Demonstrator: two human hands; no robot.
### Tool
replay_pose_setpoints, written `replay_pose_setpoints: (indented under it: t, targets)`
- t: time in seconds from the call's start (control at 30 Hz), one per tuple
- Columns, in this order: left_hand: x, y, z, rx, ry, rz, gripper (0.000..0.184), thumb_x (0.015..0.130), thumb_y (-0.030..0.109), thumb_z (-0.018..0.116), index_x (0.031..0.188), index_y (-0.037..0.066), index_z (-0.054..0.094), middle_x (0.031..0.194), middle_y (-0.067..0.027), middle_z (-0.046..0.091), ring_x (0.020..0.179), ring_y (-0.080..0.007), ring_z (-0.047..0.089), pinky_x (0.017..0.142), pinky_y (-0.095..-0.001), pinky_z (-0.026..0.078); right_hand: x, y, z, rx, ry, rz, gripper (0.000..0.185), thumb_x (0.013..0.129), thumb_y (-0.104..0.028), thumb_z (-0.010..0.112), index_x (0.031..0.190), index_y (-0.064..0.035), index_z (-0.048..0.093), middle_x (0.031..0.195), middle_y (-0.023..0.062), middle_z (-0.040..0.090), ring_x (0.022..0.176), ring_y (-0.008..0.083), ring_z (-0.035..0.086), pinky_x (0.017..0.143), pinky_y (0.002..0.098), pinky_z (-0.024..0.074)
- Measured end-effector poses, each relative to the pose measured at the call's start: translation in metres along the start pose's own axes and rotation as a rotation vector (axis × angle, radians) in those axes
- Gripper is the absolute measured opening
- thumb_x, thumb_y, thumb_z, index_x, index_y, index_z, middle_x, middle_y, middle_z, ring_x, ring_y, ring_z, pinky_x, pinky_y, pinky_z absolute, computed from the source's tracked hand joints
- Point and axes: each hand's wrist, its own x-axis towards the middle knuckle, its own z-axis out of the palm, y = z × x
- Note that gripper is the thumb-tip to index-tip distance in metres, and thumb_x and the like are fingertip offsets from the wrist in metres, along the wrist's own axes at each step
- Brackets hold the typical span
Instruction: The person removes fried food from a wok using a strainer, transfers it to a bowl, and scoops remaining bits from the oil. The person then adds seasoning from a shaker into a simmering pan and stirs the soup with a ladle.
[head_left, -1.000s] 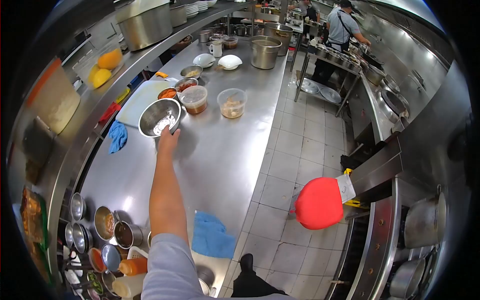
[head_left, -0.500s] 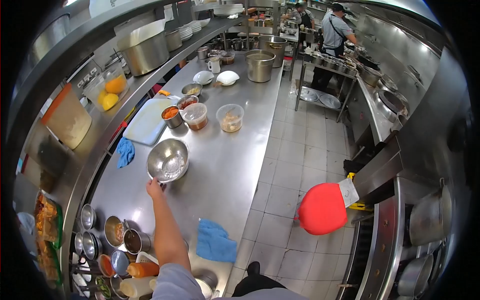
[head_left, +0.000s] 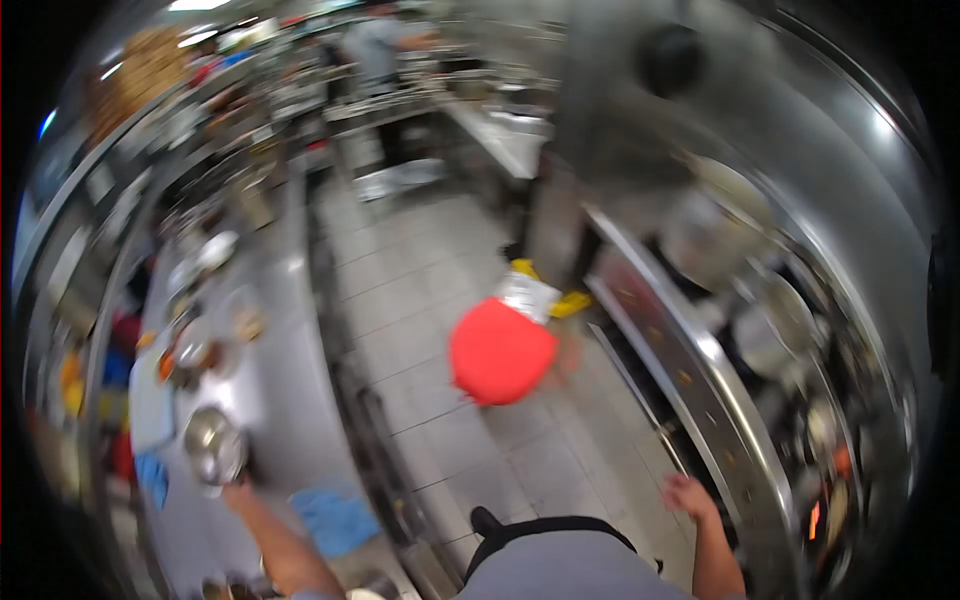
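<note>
A steel mixing bowl (head_left: 213, 445) rests on the metal worktop (head_left: 270, 400). My left hand (head_left: 237, 492) grips its near rim; motion smears the fingers. Over on the right side, my right hand (head_left: 688, 496) is held out in the air beside the cooking range, its fingers loosely apart and nothing seen in them. A blue cloth (head_left: 335, 521) lies near the worktop's edge, to the right of my left forearm. Beyond the bowl are a plastic tub (head_left: 195, 345) and a white cutting board (head_left: 152, 400).
A red round seat (head_left: 502, 350) stands on the tiled floor (head_left: 400, 320) between worktop and range. Large pots (head_left: 715, 225) sit on the range (head_left: 690, 360) at right. Farther back, a person (head_left: 375, 55) stands by another counter. The whole view is blurred.
The view has swung right, so the worktop and bowl now appear farther left. My right hand has come into view near the range. My left hand stays at the mixing bowl's rim.
</note>
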Motion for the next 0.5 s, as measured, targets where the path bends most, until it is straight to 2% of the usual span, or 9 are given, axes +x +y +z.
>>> replay_pose_setpoints:
  t: [0.03, 0.07, 0.1, 0.13, 0.23, 0.33, 0.37, 0.4, 0.5]
  targets:
    - [0.000, 0.088, -0.034, 0.014, -0.021, -0.452, 0.057, 0.080, 0.037, 0.070, 0.113, -0.009, 0.059, 0.105, -0.0243, 0.065, 0.093, -0.0365, 0.064, 0.077, -0.0447, 0.054, -0.006, 0.007, -0.020, 0.036, 0.101, -0.151, 0.033, 0.093, -0.021, 0.061, 0.119, -0.0023, 0.057, 0.088, 0.0027, 0.062, 0.070, 0.0113, 0.058, 0.061, 0.0283, 0.0492]
    - [-0.003, 0.051, 0.010, 0.091, 0.183, -0.323, 0.053, 0.082, 0.033, 0.068, 0.110, -0.011, 0.059, 0.106, -0.0241, 0.063, 0.087, -0.0363, 0.064, 0.071, -0.0453, 0.056, -0.036, -0.021, -0.033, 0.029, 0.184, -0.218, 0.036, 0.092, -0.022, 0.062, 0.122, -0.0035, 0.056, 0.085, -0.0017, 0.059, 0.074, 0.0092, 0.056, 0.064, 0.0270, 0.0478]
    - [0.001, 0.067, 0.017, -0.759, 0.377, -0.735, 0.049, 0.083, 0.030, 0.068, 0.107, -0.011, 0.059, 0.106, -0.0227, 0.061, 0.085, -0.0354, 0.064, 0.069, -0.0421, 0.057, -0.065, -0.044, -0.052, 0.100, 0.270, -0.238, 0.038, 0.092, -0.023, 0.065, 0.125, -0.0051, 0.055, 0.086, -0.0038, 0.057, 0.079, 0.0077, 0.054, 0.068, 0.0262, 0.0467]
    - [0.013, 0.073, 0.009, -1.447, 0.408, -1.291, 0.045, 0.081, 0.028, 0.067, 0.109, -0.005, 0.058, 0.107, -0.0145, 0.066, 0.085, -0.0314, 0.064, 0.071, -0.0411, 0.052, -0.083, -0.044, -0.082, 0.062, 0.392, -0.319, 0.042, 0.091, -0.024, 0.066, 0.129, -0.0080, 0.054, 0.092, -0.0036, 0.058, 0.083, 0.0077, 0.053, 0.073, 0.0256, 0.0461]
    - [-0.014, 0.146, -0.025, -1.446, 0.319, -1.198, 0.044, 0.081, 0.028, 0.067, 0.109, -0.005, 0.058, 0.106, -0.0133, 0.066, 0.085, -0.0295, 0.064, 0.070, -0.0391, 0.052, -0.146, -0.026, -0.182, -0.243, 0.895, -0.423, 0.049, 0.085, -0.018, 0.069, 0.129, -0.0043, 0.052, 0.106, 0.0067, 0.063, 0.092, 0.0173, 0.059, 0.085, 0.0316, 0.0477]
    - [-0.055, 0.234, -0.047, -1.477, 0.141, -1.061, 0.043, 0.081, 0.028, 0.066, 0.108, -0.004, 0.058, 0.104, -0.0120, 0.065, 0.086, -0.0276, 0.064, 0.069, -0.0371, 0.052, -0.211, 0.009, -0.269, -0.558, 1.178, -0.157, 0.062, 0.080, -0.031, 0.073, 0.130, 0.0004, 0.051, 0.124, 0.0163, 0.058, 0.112, 0.0301, 0.056, 0.095, 0.0396, 0.0453]
    - [-0.067, 0.262, -0.051, -1.500, 0.080, -1.016, 0.042, 0.081, 0.027, 0.066, 0.108, -0.004, 0.058, 0.104, -0.0116, 0.065, 0.086, -0.0270, 0.063, 0.068, -0.0364, 0.052, -0.232, 0.021, -0.289, -0.768, 1.225, -0.041, 0.065, 0.079, -0.033, 0.074, 0.129, 0.0011, 0.051, 0.128, 0.0186, 0.056, 0.116, 0.0340, 0.054, 0.096, 0.0420, 0.0443]
    - [-0.081, 0.289, -0.055, -1.525, 0.016, -0.971, 0.042, 0.081, 0.027, 0.066, 0.108, -0.004, 0.058, 0.103, -0.0112, 0.065, 0.086, -0.0263, 0.063, 0.068, -0.0358, 0.052, -0.245, 0.031, -0.305, -0.730, 1.201, 0.062, 0.067, 0.077, -0.037, 0.075, 0.128, 0.0002, 0.052, 0.132, 0.0208, 0.052, 0.120, 0.0382, 0.050, 0.098, 0.0462, 0.0430]
    - [-0.129, 0.368, -0.052, -1.619, -0.201, -0.829, 0.041, 0.081, 0.027, 0.065, 0.108, -0.003, 0.058, 0.102, -0.0100, 0.065, 0.086, -0.0245, 0.063, 0.066, -0.0338, 0.052, -0.250, 0.065, -0.347, -0.778, 0.964, 0.397, 0.070, 0.074, -0.051, 0.074, 0.119, 0.0009, 0.059, 0.133, 0.0206, 0.051, 0.122, 0.0386, 0.050, 0.097, 0.0503, 0.0431]
